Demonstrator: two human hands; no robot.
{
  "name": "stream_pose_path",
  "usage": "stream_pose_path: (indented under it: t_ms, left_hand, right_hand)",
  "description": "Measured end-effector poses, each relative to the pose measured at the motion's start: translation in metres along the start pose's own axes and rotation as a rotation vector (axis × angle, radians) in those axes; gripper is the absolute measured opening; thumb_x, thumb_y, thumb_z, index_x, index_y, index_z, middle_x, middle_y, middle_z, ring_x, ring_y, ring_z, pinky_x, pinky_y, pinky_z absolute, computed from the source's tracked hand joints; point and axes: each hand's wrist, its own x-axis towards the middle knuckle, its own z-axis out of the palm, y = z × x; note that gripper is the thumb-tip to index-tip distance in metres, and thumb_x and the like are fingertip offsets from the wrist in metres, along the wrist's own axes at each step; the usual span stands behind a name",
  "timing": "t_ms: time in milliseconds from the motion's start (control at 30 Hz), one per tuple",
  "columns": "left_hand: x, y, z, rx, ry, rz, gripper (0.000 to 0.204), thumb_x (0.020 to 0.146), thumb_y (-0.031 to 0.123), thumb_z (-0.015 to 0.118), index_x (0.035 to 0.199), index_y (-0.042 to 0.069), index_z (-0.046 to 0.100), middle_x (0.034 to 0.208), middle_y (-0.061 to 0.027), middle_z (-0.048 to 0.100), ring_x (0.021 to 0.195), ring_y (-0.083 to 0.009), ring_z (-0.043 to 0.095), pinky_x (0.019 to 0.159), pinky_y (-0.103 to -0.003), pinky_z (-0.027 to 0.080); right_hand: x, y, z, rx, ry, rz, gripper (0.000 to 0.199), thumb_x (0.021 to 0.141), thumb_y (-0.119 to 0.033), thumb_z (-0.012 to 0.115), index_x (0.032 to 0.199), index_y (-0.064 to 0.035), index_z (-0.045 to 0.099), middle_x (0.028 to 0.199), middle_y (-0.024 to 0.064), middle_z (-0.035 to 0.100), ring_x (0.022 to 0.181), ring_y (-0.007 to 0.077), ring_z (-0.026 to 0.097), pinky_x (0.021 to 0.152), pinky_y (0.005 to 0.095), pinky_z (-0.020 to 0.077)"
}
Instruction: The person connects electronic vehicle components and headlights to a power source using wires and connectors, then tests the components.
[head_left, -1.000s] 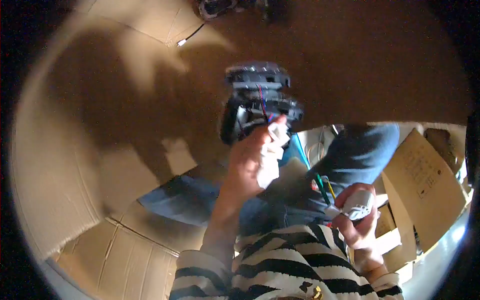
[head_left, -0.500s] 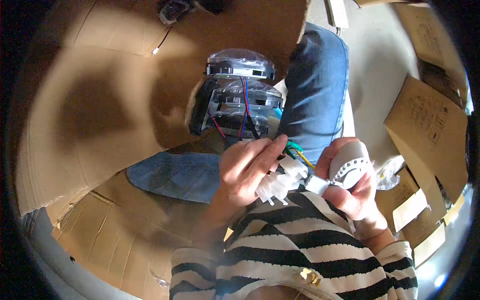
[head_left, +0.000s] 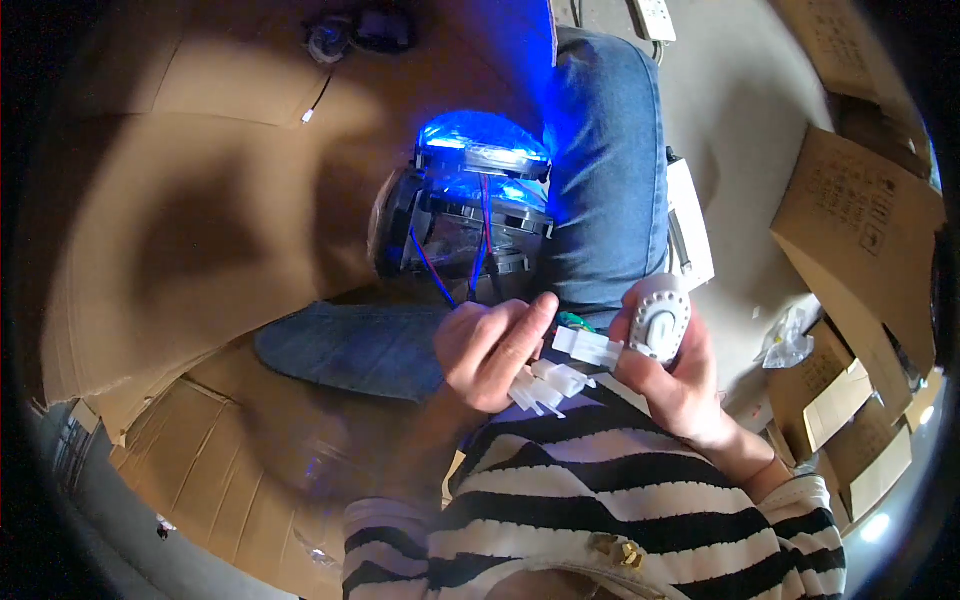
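Note:
My left hand [head_left: 485,355] is closed round a bunch of white plastic connectors [head_left: 548,385], which stick out below its fingers. My right hand [head_left: 690,390] grips a white oval device [head_left: 660,318] with small holes around its rim. A white connector [head_left: 588,347] bridges the gap between the device and my left fingertips, and a bit of green wire [head_left: 574,321] shows above it. Beyond my hands, a stack of black-framed, clear-topped light units [head_left: 482,150] glows bright blue at the top. Red and blue wires [head_left: 487,215] run down from the stack toward my left hand.
Large opened cardboard [head_left: 220,160] spreads across the left and far side. My jeans-clad leg [head_left: 612,170] stands right of the lights, beside a white box-like object [head_left: 690,225]. Cartons [head_left: 850,220] and a clear plastic bag [head_left: 788,340] lie at right; a power strip [head_left: 655,18] is at the far edge.
The light units, unlit before, now shine blue. My right hand has moved left with the device and turned its holed face up; a white connector now reaches from it to my left hand.

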Motion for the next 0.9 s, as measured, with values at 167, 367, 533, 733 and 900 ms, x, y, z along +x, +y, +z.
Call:
stream_pose_path:
  t_ms: [167,367,533,733,900]
  left_hand:
    - [-0.01,0.011,-0.005,-0.054,-0.13,-0.009,0.039,0.057,0.005,0.059,0.095,-0.001,0.058,0.071,-0.008,0.052,0.053,-0.0162,0.049,0.044,-0.027,0.038]
    - [-0.016,0.022,0.0,-0.073,-0.106,-0.065,0.035,0.061,0.003,0.059,0.096,0.0,0.058,0.07,-0.0057,0.052,0.053,-0.0132,0.048,0.044,-0.025,0.036]
    - [-0.015,0.026,0.001,-0.062,-0.102,-0.07,0.035,0.062,0.003,0.059,0.097,-0.001,0.057,0.071,-0.0058,0.053,0.053,-0.013,0.048,0.044,-0.025,0.035]
    - [-0.017,0.03,-0.001,-0.057,-0.123,-0.098,0.033,0.062,0.003,0.059,0.095,-0.001,0.057,0.072,-0.0066,0.054,0.055,-0.0136,0.05,0.043,-0.025,0.035]
    - [-0.002,0.04,-0.004,-0.178,-0.098,-0.139,0.041,0.066,0.011,0.061,0.103,-0.002,0.052,0.068,-0.0052,0.048,0.055,-0.0164,0.047,0.047,-0.027,0.038]
  right_hand:
    - [-0.007,0.005,-0.002,0.071,0.03,0.021,0.046,0.06,-0.015,0.054,0.102,-0.0043,0.038,0.082,0.0054,0.047,0.066,0.0091,0.043,0.057,0.0182,0.0343]
    - [-0.007,0.012,-0.008,0.016,0.013,-0.026,0.042,0.066,-0.027,0.049,0.1,-0.0053,0.037,0.079,0.0049,0.045,0.059,0.0065,0.037,0.048,0.0182,0.0301]
    - [-0.005,0.012,-0.011,-0.118,-0.028,-0.144,0.028,0.074,-0.009,0.043,0.099,0.0009,0.038,0.077,0.0044,0.046,0.066,0.01,0.042,0.059,0.0221,0.0343]
    - [-0.004,0.025,-0.018,-0.254,0.035,-0.197,0.02,0.081,-0.015,0.042,0.095,-0.0004,0.041,0.069,0.0009,0.044,0.061,0.0078,0.04,0.053,0.0207,0.0333]
    - [-0.002,0.024,-0.023,-0.159,0.389,0.038,0.038,0.082,-0.027,0.04,0.113,-0.0043,0.039,0.095,0.0082,0.049,0.084,0.0164,0.049,0.066,0.0262,0.0435]
